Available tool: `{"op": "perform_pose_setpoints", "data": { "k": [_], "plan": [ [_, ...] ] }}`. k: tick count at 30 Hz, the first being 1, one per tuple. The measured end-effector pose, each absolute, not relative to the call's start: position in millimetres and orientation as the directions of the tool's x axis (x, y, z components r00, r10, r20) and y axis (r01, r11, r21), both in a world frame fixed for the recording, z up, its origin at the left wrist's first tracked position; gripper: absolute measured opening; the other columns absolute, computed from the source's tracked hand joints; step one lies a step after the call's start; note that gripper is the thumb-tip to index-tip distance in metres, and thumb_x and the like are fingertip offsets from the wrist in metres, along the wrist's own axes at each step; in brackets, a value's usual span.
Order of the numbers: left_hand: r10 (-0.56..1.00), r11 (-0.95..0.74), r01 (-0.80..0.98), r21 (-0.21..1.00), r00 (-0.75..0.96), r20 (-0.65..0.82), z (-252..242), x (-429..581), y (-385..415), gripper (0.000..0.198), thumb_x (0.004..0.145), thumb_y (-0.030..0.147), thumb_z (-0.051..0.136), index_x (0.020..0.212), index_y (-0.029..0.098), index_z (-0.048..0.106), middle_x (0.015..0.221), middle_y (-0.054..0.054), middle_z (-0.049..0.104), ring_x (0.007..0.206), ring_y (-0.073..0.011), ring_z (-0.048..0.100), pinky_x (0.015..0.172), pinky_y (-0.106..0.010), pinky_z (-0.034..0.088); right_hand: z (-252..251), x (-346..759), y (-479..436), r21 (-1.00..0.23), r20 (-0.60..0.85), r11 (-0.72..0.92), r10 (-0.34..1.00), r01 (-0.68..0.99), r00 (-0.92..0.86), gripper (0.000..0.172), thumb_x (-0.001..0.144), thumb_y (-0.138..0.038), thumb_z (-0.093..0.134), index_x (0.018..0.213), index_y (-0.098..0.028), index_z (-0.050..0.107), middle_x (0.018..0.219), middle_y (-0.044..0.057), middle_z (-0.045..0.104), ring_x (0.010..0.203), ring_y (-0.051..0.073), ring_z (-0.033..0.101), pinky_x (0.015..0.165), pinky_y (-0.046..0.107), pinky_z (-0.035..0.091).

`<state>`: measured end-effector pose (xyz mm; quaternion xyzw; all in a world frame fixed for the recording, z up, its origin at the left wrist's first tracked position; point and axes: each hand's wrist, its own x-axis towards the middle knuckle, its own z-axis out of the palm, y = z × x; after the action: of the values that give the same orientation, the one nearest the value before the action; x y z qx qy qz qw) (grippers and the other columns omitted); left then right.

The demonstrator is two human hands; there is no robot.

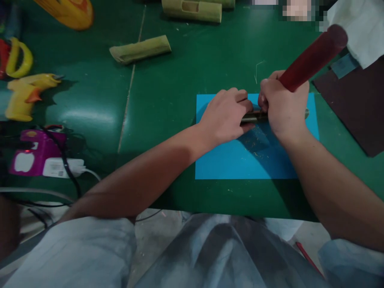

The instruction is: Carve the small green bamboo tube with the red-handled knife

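Green desk (168, 80) carries blue sheet (240, 164) near front edge. Cut bamboo section (141, 50) and yellow glue gun (27, 96) lie well apart to the left. Right hand (285, 110) fisted tight round red-handled tool (312, 58), handle tilted up and right. Left hand (225, 118) curled, fingers pinning thin dark strip (255, 117) flat across sheet's upper part, between both hands.

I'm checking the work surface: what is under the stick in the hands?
A blue sheet lies under the stick, on the green table, with shavings on it. The left hand and right hand, gripping a red handle, hide much of the stick and the tool's tip.
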<state>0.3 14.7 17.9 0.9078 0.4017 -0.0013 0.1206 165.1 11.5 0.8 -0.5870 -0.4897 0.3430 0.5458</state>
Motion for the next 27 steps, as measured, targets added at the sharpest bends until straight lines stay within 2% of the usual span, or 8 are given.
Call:
{"op": "perform_pose_setpoints", "data": {
  "k": [2,5,8,10,12,14,20,27],
  "plan": [
    [0.73,-0.643,0.731,0.23,0.675,-0.106,15,2,17,0.035,0.111,0.042,0.08,0.136,0.019,0.086,0.141,-0.019,0.08,0.138,-0.0448,0.073,0.113,-0.054,0.059,1,163,13,-0.975,0.143,0.083,0.944,0.206,0.298,0.056,0.094,0.0,0.07,0.058,-0.032,0.041,0.062,-0.005,0.035,0.061,0.019,0.032,0.065,0.041,0.03],
    [0.723,-0.658,0.693,0.294,0.691,-0.011,8,3,21,0.023,0.111,0.039,0.081,0.125,0.023,0.088,0.133,-0.014,0.082,0.135,-0.0416,0.076,0.111,-0.053,0.062,2,160,12,-0.973,0.155,0.094,0.941,0.21,0.3,0.059,0.091,0.004,0.072,0.056,-0.032,0.041,0.062,-0.004,0.038,0.062,0.019,0.034,0.065,0.041,0.03],
    [0.727,-0.649,0.691,0.32,0.686,-0.006,6,3,24,0.021,0.112,0.037,0.083,0.118,0.018,0.089,0.125,-0.014,0.082,0.132,-0.0395,0.077,0.111,-0.053,0.062,2,160,13,-0.991,0.1,0.057,0.92,0.122,0.379,0.062,0.082,0.009,0.063,0.048,-0.036,0.038,0.052,-0.004,0.032,0.054,0.02,0.026,0.058,0.043,0.027],
    [0.729,-0.642,0.698,0.316,0.684,-0.029,7,3,25,0.023,0.112,0.036,0.084,0.119,0.015,0.089,0.126,-0.016,0.082,0.13,-0.0394,0.077,0.111,-0.053,0.062,1,160,16,-0.992,0.13,0.12,0.923,0.049,0.362,0.059,0.081,0.008,0.063,0.047,-0.036,0.044,0.05,-0.005,0.034,0.051,0.02,0.027,0.055,0.042,0.029],
    [0.731,-0.639,0.702,0.314,0.682,-0.038,7,3,26,0.024,0.112,0.038,0.084,0.12,0.016,0.089,0.129,-0.017,0.081,0.128,-0.0389,0.077,0.109,-0.053,0.061,-2,161,18,-0.981,0.182,0.191,0.879,0.025,0.441,0.057,0.076,0.007,0.056,0.043,-0.036,0.035,0.046,-0.006,0.023,0.045,0.018,0.024,0.053,0.042,0.024],
    [0.734,-0.635,0.703,0.321,0.678,-0.035,6,3,26,0.025,0.111,0.04,0.082,0.121,0.018,0.088,0.129,-0.017,0.081,0.126,-0.0388,0.077,0.107,-0.053,0.061,-4,162,19,-0.958,0.236,0.284,0.869,-0.048,0.435,0.05,0.075,0.003,0.054,0.044,-0.035,0.045,0.045,-0.006,0.026,0.043,0.017,0.028,0.053,0.041,0.022],
    [0.728,-0.648,0.681,0.342,0.685,0.014,-2,1,26,0.024,0.109,0.041,0.079,0.119,0.02,0.084,0.126,-0.015,0.078,0.128,-0.041,0.077,0.106,-0.054,0.062,-1,159,12,-0.946,0.246,0.309,0.885,-0.102,0.394,0.047,0.081,0.001,0.057,0.047,-0.032,0.053,0.045,-0.005,0.043,0.044,0.015,0.03,0.052,0.039,0.025],
    [0.711,-0.671,0.664,0.329,0.702,0.033,-3,1,27,0.025,0.11,0.043,0.077,0.117,0.02,0.085,0.126,-0.018,0.078,0.128,-0.0451,0.076,0.107,-0.06,0.064,1,156,14,-0.974,0.201,0.226,0.895,-0.015,0.397,0.06,0.088,0.015,0.053,0.048,-0.03,0.048,0.046,-0.007,0.04,0.045,0.013,0.029,0.052,0.037,0.027]
  ]
}}
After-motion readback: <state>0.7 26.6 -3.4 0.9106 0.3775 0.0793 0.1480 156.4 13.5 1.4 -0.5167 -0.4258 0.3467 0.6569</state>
